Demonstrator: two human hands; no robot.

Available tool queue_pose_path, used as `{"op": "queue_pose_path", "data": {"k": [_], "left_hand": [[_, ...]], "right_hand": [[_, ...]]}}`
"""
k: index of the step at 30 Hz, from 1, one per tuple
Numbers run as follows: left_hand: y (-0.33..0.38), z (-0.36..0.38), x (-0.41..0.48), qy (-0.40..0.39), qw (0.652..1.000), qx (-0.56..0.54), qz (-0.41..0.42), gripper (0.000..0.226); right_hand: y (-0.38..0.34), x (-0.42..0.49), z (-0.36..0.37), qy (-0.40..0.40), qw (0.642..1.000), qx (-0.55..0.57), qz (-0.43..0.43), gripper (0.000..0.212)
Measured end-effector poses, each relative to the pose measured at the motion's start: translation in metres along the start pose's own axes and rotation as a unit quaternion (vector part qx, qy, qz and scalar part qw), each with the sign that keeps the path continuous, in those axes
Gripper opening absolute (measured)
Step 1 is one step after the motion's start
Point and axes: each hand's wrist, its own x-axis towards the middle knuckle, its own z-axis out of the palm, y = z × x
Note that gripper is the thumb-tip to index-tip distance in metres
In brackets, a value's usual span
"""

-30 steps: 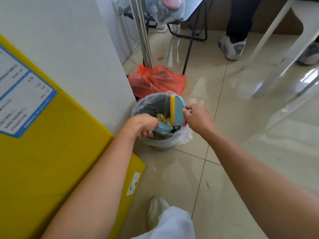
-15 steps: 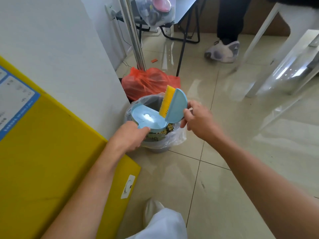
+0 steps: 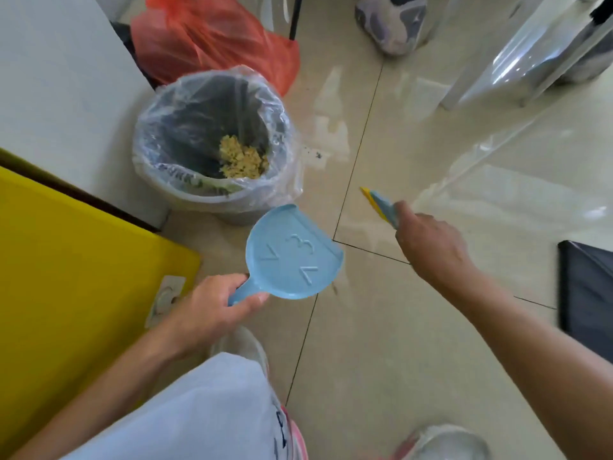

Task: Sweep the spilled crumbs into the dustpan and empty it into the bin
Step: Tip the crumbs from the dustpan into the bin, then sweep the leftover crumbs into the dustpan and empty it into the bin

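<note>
Blue dustpan (image 3: 293, 252) empty, face up, just beside bin (image 3: 212, 194); crumbs (image 3: 243, 157) inside bin. Left grip (image 3: 212, 313) curled round dustpan handle; right grip (image 3: 431, 247) clamped on brush (image 3: 379, 205). Emptying looks done. Dark specks (image 3: 315, 154) on floor beside bin: sweep low toward pan lip.

You are looking down at a glossy beige tiled floor (image 3: 381, 343), which is throwing back broad pale streaks of light toward its far right. A white wall (image 3: 66, 94) is running along your left, and a yellow panel (image 3: 66, 260) is sitting in front of it. An orange plastic bag (image 3: 212, 38) is slumping on the floor past the wall's corner; white furniture legs (image 3: 517, 61) are slanting across the upper right.
</note>
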Motion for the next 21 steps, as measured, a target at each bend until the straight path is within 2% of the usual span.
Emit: {"op": "queue_pose_path", "data": {"k": [2, 6, 10, 14, 16, 18, 21], "left_hand": [[-0.025, 0.015, 0.004, -0.026, 0.999, 0.002, -0.02, 0.058], [-0.058, 0.029, 0.008, -0.058, 0.996, 0.058, -0.033, 0.056], [-0.079, 0.033, 0.009, -0.062, 0.995, 0.072, -0.026, 0.052], [-0.088, 0.034, 0.007, -0.07, 0.995, 0.061, -0.044, 0.088], [-0.087, 0.037, 0.007, -0.086, 0.993, 0.063, -0.054, 0.093], [-0.087, 0.04, 0.008, -0.101, 0.991, 0.065, -0.066, 0.084], [-0.086, 0.045, 0.011, -0.126, 0.987, 0.071, -0.074, 0.052]], "right_hand": [[-0.001, 0.001, 0.034, -0.007, 0.998, -0.067, -0.002, 0.04], [-0.015, 0.018, 0.074, -0.039, 0.993, -0.107, 0.011, 0.05], [-0.046, 0.018, 0.096, -0.061, 0.984, -0.152, -0.064, 0.056], [-0.058, -0.021, 0.117, -0.088, 0.969, -0.162, -0.164, 0.059], [-0.048, -0.047, 0.121, -0.102, 0.957, -0.166, -0.216, 0.06], [-0.029, -0.068, 0.121, -0.113, 0.943, -0.172, -0.261, 0.06], [0.0, -0.087, 0.11, -0.153, 0.918, -0.209, -0.3, 0.059]]}}
